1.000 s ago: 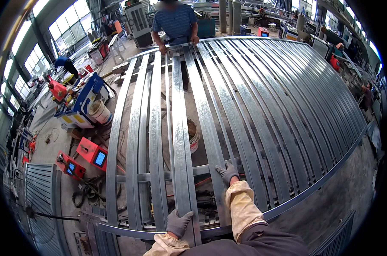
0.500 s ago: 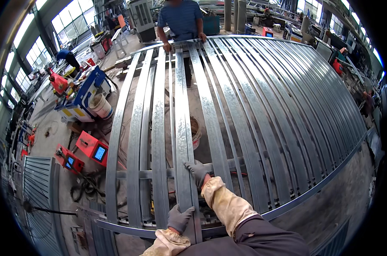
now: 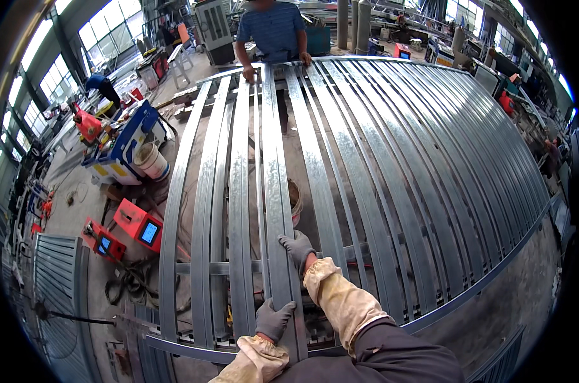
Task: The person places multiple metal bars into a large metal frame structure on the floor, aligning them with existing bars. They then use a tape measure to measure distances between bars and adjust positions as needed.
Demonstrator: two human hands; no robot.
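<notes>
A long, flat galvanized metal bar (image 3: 278, 191) runs away from me, lying lengthwise over a frame of similar slats. My left hand (image 3: 274, 320), in a grey glove, is closed on the bar's left edge near its close end, thumb across the top. Farther up, my right hand (image 3: 296, 249), gloved alike, grips the right edge with its fingers over the top face; its underside is hidden. Pale protective sleeves cover both forearms. At the far end a co-worker's hand (image 3: 248, 73) rests by the bar's end, the other on the frame's far edge.
Closely spaced metal slats (image 3: 391, 159) spread to the right, bounded by a near rail (image 3: 442, 305). Left of the frame stand red machines with screens (image 3: 138, 223), cables (image 3: 133, 281) and a white bucket (image 3: 151, 161). Another bucket (image 3: 295, 199) shows beneath the slats.
Both my hands have shifted slightly away from me along with the bar, keeping their hold. The view has tilted a little, and the co-worker's hands have moved slightly.
</notes>
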